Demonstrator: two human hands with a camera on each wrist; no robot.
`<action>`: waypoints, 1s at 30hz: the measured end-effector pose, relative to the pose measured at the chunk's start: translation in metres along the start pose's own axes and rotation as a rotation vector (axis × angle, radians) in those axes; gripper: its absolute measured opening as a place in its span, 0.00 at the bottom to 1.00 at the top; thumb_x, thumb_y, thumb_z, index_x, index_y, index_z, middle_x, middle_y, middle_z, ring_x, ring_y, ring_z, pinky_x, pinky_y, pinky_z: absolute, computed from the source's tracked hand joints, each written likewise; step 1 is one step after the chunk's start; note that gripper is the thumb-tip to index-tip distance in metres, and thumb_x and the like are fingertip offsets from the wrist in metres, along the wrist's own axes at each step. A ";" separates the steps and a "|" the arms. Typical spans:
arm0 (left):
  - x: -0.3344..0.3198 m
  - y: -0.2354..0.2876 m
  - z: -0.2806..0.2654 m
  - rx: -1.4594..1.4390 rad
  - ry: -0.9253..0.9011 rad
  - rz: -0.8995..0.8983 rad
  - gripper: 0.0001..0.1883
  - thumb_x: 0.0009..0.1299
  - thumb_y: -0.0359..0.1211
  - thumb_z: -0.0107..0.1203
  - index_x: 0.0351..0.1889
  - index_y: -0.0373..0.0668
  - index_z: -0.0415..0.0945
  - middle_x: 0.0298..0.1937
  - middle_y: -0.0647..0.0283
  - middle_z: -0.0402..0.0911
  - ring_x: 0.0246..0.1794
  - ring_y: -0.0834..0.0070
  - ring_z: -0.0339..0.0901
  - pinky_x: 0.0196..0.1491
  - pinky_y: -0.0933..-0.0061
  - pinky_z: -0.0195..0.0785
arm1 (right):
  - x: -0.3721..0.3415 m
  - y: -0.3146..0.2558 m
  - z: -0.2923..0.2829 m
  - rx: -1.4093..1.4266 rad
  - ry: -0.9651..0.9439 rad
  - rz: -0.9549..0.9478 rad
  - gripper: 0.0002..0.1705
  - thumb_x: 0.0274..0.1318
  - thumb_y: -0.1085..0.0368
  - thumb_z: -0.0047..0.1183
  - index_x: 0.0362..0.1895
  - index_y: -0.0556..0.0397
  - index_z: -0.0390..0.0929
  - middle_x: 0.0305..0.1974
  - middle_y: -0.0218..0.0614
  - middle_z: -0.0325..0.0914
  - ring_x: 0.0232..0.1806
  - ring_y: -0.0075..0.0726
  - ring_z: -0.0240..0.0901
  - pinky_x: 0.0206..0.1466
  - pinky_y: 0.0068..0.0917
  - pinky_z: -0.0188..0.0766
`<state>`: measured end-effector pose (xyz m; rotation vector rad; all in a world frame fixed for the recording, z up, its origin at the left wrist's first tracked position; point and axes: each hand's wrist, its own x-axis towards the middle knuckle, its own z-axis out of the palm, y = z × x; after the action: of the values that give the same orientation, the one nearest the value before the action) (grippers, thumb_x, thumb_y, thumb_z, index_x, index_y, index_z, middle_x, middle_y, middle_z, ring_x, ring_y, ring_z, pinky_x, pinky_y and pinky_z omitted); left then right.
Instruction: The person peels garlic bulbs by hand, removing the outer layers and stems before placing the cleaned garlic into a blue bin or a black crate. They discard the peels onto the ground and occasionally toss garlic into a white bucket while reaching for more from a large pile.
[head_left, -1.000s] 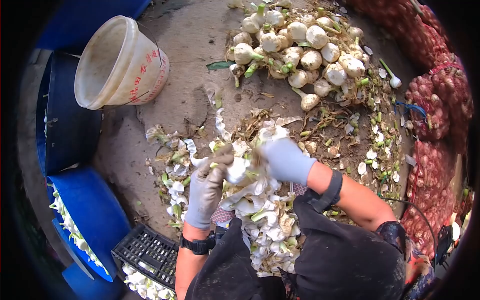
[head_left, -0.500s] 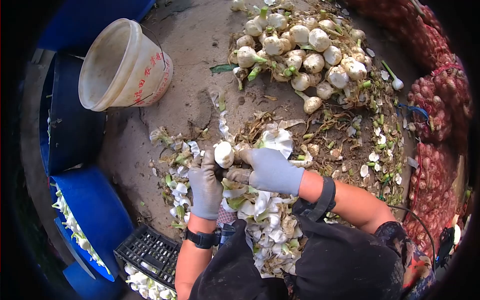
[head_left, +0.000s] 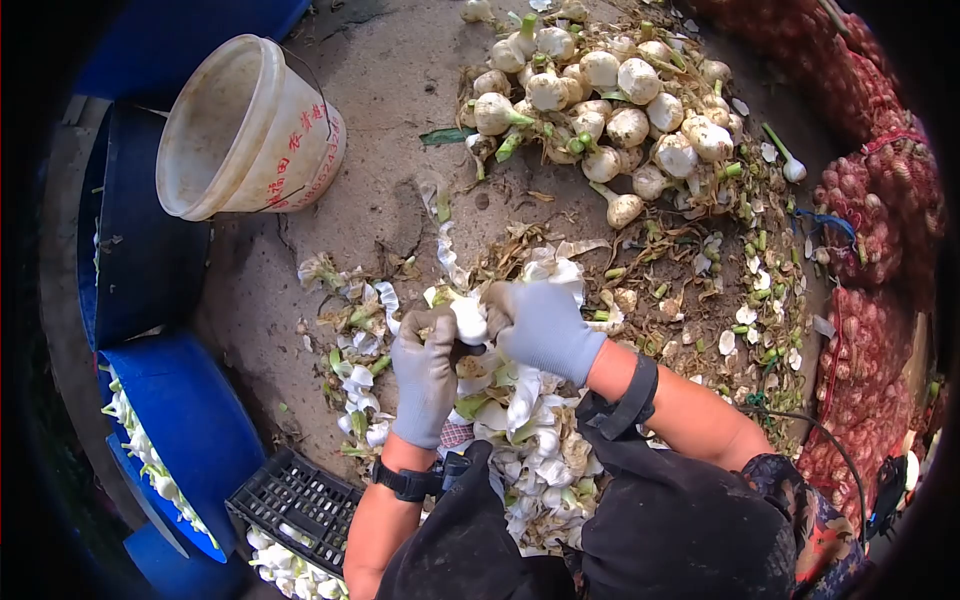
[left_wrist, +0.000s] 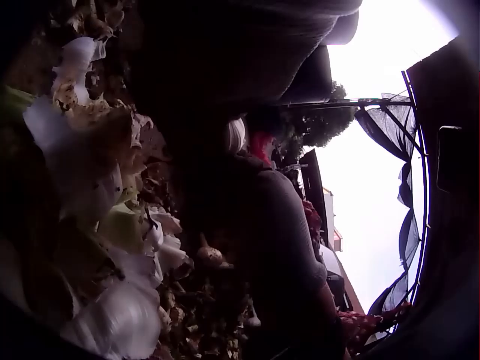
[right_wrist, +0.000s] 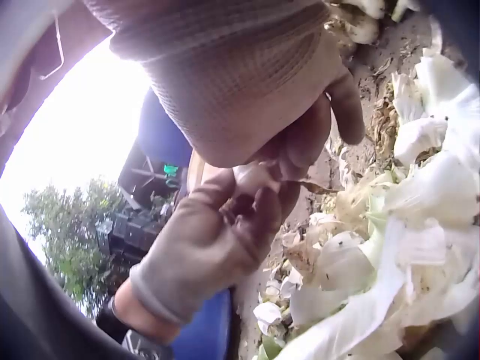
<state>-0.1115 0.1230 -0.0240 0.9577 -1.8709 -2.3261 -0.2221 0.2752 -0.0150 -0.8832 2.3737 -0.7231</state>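
A white garlic bulb (head_left: 468, 318) sits between the two gloved hands, above a pile of peeled skins. My left hand (head_left: 425, 378) holds it from the left with curled fingers. From the other side, my right hand (head_left: 545, 330) pinches at it, fingertips against its surface. Close up in the right wrist view, the bulb (right_wrist: 253, 178) shows between the left hand's fingers (right_wrist: 264, 217) and the bent right fingers, partly covered by both. Loose garlic skins (head_left: 535, 450) fill the lap below. The left wrist view is dark, with skins (left_wrist: 120, 315) along its left side.
A heap of untrimmed garlic (head_left: 620, 110) lies ahead to the right. A white bucket (head_left: 300, 150) stands front left, near blue tubs (head_left: 185, 410) and a black crate (head_left: 295, 505). Red net sacks (head_left: 865, 370) line the right; skins and stem bits (head_left: 745, 310) litter the ground.
The right hand, blurred and farther right at first, came in to the bulb. Since half a second ago the bulb has turned and moved slightly right, and the right hand has shifted up a little.
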 end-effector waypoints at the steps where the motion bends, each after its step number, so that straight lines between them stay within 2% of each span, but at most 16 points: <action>1: -0.005 0.013 -0.001 0.147 -0.168 -0.008 0.12 0.73 0.38 0.53 0.45 0.38 0.71 0.40 0.64 0.78 0.41 0.78 0.77 0.44 0.78 0.73 | 0.008 0.018 0.005 0.044 0.029 0.147 0.11 0.44 0.62 0.53 0.35 0.49 0.77 0.29 0.44 0.80 0.31 0.51 0.79 0.35 0.44 0.73; 2: -0.010 0.025 0.005 -0.367 -0.124 -0.070 0.14 0.72 0.38 0.55 0.48 0.38 0.72 0.44 0.62 0.78 0.43 0.76 0.77 0.47 0.74 0.73 | 0.011 0.030 0.006 0.080 0.062 0.299 0.12 0.45 0.62 0.52 0.37 0.49 0.77 0.30 0.45 0.80 0.33 0.52 0.79 0.37 0.45 0.74; 3: -0.002 0.027 -0.018 -0.208 -0.051 0.037 0.18 0.72 0.42 0.55 0.51 0.40 0.72 0.48 0.61 0.78 0.45 0.75 0.77 0.49 0.72 0.73 | 0.008 0.037 0.002 0.059 0.081 0.311 0.12 0.45 0.62 0.52 0.37 0.49 0.77 0.30 0.45 0.80 0.33 0.52 0.79 0.37 0.45 0.74; 4: -0.003 0.070 -0.014 -0.488 0.132 0.020 0.22 0.72 0.48 0.52 0.52 0.40 0.73 0.51 0.63 0.78 0.46 0.75 0.77 0.49 0.73 0.73 | 0.001 0.044 -0.003 0.047 0.069 0.226 0.14 0.45 0.62 0.53 0.39 0.49 0.77 0.32 0.46 0.80 0.35 0.53 0.79 0.38 0.45 0.74; 5: 0.015 0.081 -0.082 -0.848 -0.038 0.175 0.28 0.72 0.52 0.49 0.61 0.42 0.67 0.53 0.62 0.77 0.49 0.74 0.76 0.53 0.65 0.71 | -0.008 0.047 -0.006 0.043 0.039 0.151 0.15 0.46 0.61 0.53 0.41 0.49 0.77 0.33 0.47 0.80 0.37 0.54 0.79 0.40 0.46 0.74; 6: 0.020 0.133 -0.094 -1.061 -0.491 0.164 0.33 0.73 0.50 0.48 0.70 0.45 0.55 0.54 0.61 0.77 0.51 0.72 0.76 0.55 0.60 0.70 | -0.011 0.038 -0.018 -0.009 -0.034 0.108 0.17 0.47 0.62 0.52 0.44 0.49 0.77 0.35 0.46 0.80 0.39 0.53 0.79 0.42 0.46 0.73; 7: 0.012 0.177 -0.079 -1.174 -0.724 0.193 0.32 0.73 0.43 0.50 0.71 0.41 0.53 0.61 0.52 0.71 0.57 0.65 0.72 0.63 0.65 0.65 | -0.008 0.034 -0.029 -0.142 -0.044 0.163 0.16 0.49 0.62 0.53 0.45 0.46 0.77 0.34 0.44 0.80 0.38 0.51 0.78 0.42 0.44 0.73; 10: 0.022 0.205 -0.109 -0.921 -0.796 0.464 0.32 0.74 0.44 0.47 0.73 0.42 0.51 0.66 0.54 0.66 0.57 0.66 0.72 0.61 0.68 0.68 | 0.014 0.092 -0.048 -0.501 0.450 0.130 0.15 0.50 0.59 0.56 0.44 0.45 0.76 0.32 0.36 0.78 0.35 0.40 0.76 0.38 0.38 0.71; 12: 0.029 0.185 -0.071 -0.402 -0.033 0.499 0.32 0.73 0.51 0.45 0.70 0.45 0.57 0.62 0.55 0.70 0.52 0.69 0.76 0.54 0.69 0.72 | 0.022 0.115 -0.060 -0.682 0.335 0.307 0.17 0.48 0.61 0.57 0.45 0.47 0.76 0.34 0.36 0.78 0.37 0.40 0.76 0.38 0.38 0.72; 13: 0.029 0.154 -0.027 -0.091 -0.082 0.604 0.30 0.73 0.52 0.45 0.65 0.42 0.64 0.59 0.55 0.72 0.49 0.70 0.77 0.50 0.74 0.74 | 0.021 0.124 -0.063 -0.659 0.230 0.366 0.18 0.48 0.61 0.58 0.46 0.47 0.75 0.35 0.37 0.79 0.38 0.42 0.78 0.38 0.40 0.72; 15: 0.030 0.103 0.005 -0.062 -0.073 0.236 0.25 0.71 0.47 0.52 0.57 0.39 0.70 0.52 0.57 0.76 0.44 0.71 0.79 0.40 0.75 0.77 | 0.006 0.121 -0.067 -0.554 0.189 0.427 0.19 0.47 0.61 0.58 0.47 0.47 0.75 0.35 0.39 0.80 0.39 0.43 0.78 0.38 0.41 0.73; 21: 0.012 0.000 0.032 0.220 -0.321 -0.207 0.25 0.70 0.39 0.56 0.58 0.32 0.68 0.52 0.55 0.76 0.43 0.77 0.77 0.45 0.77 0.72 | -0.040 0.118 -0.065 -0.289 0.036 0.542 0.18 0.50 0.57 0.59 0.46 0.46 0.77 0.33 0.46 0.81 0.38 0.47 0.80 0.40 0.41 0.75; 23: 0.010 -0.002 0.045 0.187 -0.341 -0.051 0.30 0.65 0.36 0.61 0.61 0.32 0.65 0.55 0.57 0.74 0.49 0.74 0.75 0.51 0.74 0.71 | -0.045 0.101 -0.073 0.045 0.162 0.355 0.14 0.54 0.58 0.58 0.45 0.47 0.79 0.35 0.47 0.81 0.38 0.47 0.80 0.40 0.38 0.75; 25: 0.011 0.015 0.057 0.570 -0.360 0.386 0.34 0.61 0.33 0.64 0.64 0.32 0.62 0.59 0.58 0.71 0.58 0.69 0.71 0.58 0.69 0.68 | -0.039 0.070 -0.062 0.869 0.038 0.244 0.13 0.59 0.61 0.57 0.45 0.52 0.79 0.33 0.32 0.81 0.34 0.22 0.76 0.36 0.21 0.70; 27: 0.017 0.002 0.051 0.393 -0.425 0.331 0.38 0.56 0.29 0.67 0.65 0.41 0.63 0.61 0.58 0.71 0.61 0.68 0.69 0.63 0.66 0.64 | -0.028 0.034 -0.062 1.260 -0.097 0.309 0.16 0.61 0.57 0.56 0.46 0.55 0.77 0.32 0.27 0.78 0.32 0.14 0.70 0.34 0.15 0.66; 30: 0.009 0.011 0.049 0.365 -0.274 0.203 0.36 0.51 0.25 0.67 0.61 0.43 0.68 0.56 0.58 0.75 0.57 0.68 0.73 0.60 0.68 0.66 | -0.013 0.024 -0.053 1.048 -0.152 0.365 0.19 0.65 0.52 0.51 0.42 0.56 0.77 0.26 0.26 0.76 0.23 0.17 0.68 0.25 0.18 0.65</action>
<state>-0.1452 0.1594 -0.0138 0.4444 -2.4267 -2.1287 -0.2565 0.3164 0.0125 -0.0446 1.5718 -1.4424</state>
